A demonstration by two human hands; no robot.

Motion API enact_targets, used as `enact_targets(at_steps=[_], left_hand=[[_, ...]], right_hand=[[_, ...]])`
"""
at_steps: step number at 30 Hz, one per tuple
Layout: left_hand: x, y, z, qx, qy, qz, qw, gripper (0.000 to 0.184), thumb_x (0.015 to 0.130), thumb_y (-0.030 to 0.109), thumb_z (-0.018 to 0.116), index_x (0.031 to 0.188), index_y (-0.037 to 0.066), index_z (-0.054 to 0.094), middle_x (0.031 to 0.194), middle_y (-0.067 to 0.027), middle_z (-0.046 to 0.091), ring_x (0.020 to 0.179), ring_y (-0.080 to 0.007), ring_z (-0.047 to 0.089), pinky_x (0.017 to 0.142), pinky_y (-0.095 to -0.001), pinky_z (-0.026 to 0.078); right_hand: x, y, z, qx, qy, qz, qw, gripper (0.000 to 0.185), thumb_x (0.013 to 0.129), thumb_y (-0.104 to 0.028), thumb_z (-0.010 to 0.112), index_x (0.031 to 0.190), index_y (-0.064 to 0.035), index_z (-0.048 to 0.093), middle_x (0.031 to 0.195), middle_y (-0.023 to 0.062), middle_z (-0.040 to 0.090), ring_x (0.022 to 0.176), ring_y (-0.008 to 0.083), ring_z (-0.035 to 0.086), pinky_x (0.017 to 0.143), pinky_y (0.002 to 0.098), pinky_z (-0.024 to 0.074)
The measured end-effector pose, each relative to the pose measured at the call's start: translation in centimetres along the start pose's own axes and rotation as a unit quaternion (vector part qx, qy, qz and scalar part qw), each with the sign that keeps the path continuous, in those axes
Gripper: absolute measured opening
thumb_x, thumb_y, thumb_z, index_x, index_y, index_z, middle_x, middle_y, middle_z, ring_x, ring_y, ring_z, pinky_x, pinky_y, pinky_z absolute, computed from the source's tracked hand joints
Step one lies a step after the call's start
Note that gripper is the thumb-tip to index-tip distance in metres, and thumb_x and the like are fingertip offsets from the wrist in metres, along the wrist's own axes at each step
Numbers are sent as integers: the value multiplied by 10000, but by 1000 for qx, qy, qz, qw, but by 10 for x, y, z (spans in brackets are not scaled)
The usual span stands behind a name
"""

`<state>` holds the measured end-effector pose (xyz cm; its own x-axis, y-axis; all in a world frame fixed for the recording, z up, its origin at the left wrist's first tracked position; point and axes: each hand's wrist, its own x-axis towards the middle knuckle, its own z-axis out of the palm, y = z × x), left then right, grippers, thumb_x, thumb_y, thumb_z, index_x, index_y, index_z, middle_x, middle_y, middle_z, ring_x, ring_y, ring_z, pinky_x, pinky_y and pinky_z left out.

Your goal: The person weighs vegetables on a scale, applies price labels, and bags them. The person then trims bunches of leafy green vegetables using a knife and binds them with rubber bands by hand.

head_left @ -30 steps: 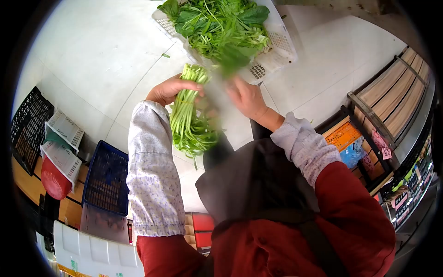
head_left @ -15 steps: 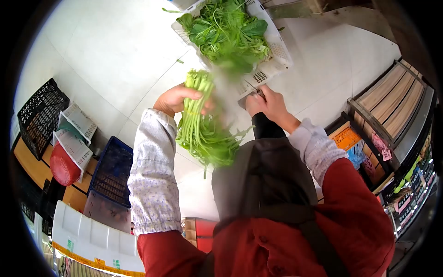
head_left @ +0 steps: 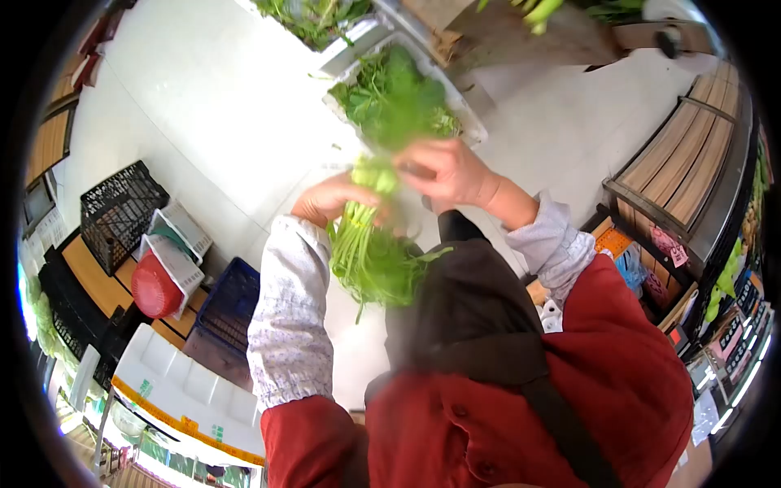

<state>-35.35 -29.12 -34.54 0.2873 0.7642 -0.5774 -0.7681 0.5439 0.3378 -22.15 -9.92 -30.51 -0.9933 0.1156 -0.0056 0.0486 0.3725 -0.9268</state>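
Note:
A bunch of leafy green vegetables point(head_left: 358, 248) hangs in my left hand point(head_left: 333, 198), its pale stem ends up and its leaves down. My left fingers wrap round the stems, where a thin yellowish band shows. My right hand point(head_left: 447, 175) is closed beside the cut stem ends, very near the bunch. A dark bit of the knife point(head_left: 418, 169) shows between its fingers; the blade is blurred and mostly hidden. Beyond both hands, a white plastic crate point(head_left: 472, 122) holds loose green leaves point(head_left: 399, 93). A blurry patch covers part of the view here.
Another container of greens point(head_left: 313, 20) stands farther off. To the left are a black crate point(head_left: 122, 211), a red basket point(head_left: 156, 286), a blue crate point(head_left: 232, 305) and a white foam box point(head_left: 183, 386). A slatted wooden shelf point(head_left: 679, 154) stands on the right.
My right hand has moved up and left with the knife, from near my knee to the stem ends. The bunch stays in my left hand. The view has shifted, showing more floor ahead.

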Motion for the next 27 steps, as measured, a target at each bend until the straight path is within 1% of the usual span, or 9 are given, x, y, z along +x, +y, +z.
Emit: enact_targets(at_steps=[2, 7, 13, 15, 17, 21, 23, 25, 27], left_hand=[[-8, 10, 18, 19, -15, -12, 1000, 429, 711, 157, 690, 1088, 0, 558, 830, -127, 642, 712, -227, 638, 683, -341, 526], [-42, 48, 84, 77, 9, 16, 997, 445, 709, 116, 688, 1114, 6, 542, 816, -131, 636, 701, -224, 633, 655, -341, 518], [-62, 85, 131, 99, -6, -16, 995, 407, 716, 126, 708, 1071, 12, 543, 826, -114, 619, 718, -213, 619, 669, -332, 510], [-74, 95, 160, 184, -9, 27, 982, 402, 709, 91, 722, 1062, 18, 544, 832, -109, 617, 711, -205, 613, 670, -324, 504], [-94, 110, 184, 201, 4, 3, 980, 450, 692, 92, 755, 1081, 12, 545, 866, -98, 626, 759, -196, 613, 715, -321, 500], [-130, 140, 228, 460, 118, 44, 879, 488, 681, 157, 782, 1087, -4, 564, 945, -63, 644, 853, -162, 596, 811, -291, 475], [-149, 164, 266, 653, 195, 39, 731, 515, 679, 229, 747, 1128, 39, 583, 1002, -119, 660, 890, -240, 626, 790, -341, 481], [-160, 191, 315, 699, 181, 71, 688, 426, 667, 233, 724, 1046, 67, 625, 890, -155, 663, 813, -308, 634, 729, -359, 492], [-163, 202, 340, 791, 206, 143, 558, 321, 640, 179, 698, 941, 89, 635, 772, -138, 642, 739, -351, 603, 667, -394, 484]], right_hand=[[-1, -11, -17, -75, -48, -70, 994, 160, 747, -102, 642, 896, -45, 620, 801, 88, 594, 676, 260, 600, 553, 323, 482], [-4, -59, -56, -180, -67, -217, 957, 208, 744, -144, 617, 935, -65, 593, 809, 111, 537, 705, 268, 575, 566, 345, 479], [-8, -105, -78, -109, 11, -109, 988, 214, 778, -162, 608, 959, -54, 574, 740, 72, 575, 622, 254, 572, 566, 340, 460], [-8, -119, -82, 41, 122, 159, 979, 228, 807, -172, 604, 975, -21, 572, 699, 74, 583, 602, 177, 546, 558, 302, 439], [-9, -124, -92, 137, 135, 169, 967, 260, 823, -197, 609, 988, 0, 572, 666, 76, 577, 598, 132, 507, 557, 292, 420], [-12, -108, -108, 58, 138, 129, 980, 294, 817, -250, 623, 925, 20, 578, 667, 111, 573, 572, 172, 495, 576, 336, 428], [-11, -107, -117, -20, 197, 143, 970, 287, 808, -247, 632, 869, 28, 580, 680, 135, 579, 587, 189, 496, 592, 340, 430], [-11, -116, -125, 6, 210, 139, 968, 281, 797, -242, 649, 824, 29, 579, 682, 150, 582, 587, 196, 501, 596, 345, 435], [-6, -122, -134, 51, 214, 119, 968, 289, 790, -241, 664, 802, 30, 567, 659, 131, 577, 584, 184, 522, 590, 356, 437]])
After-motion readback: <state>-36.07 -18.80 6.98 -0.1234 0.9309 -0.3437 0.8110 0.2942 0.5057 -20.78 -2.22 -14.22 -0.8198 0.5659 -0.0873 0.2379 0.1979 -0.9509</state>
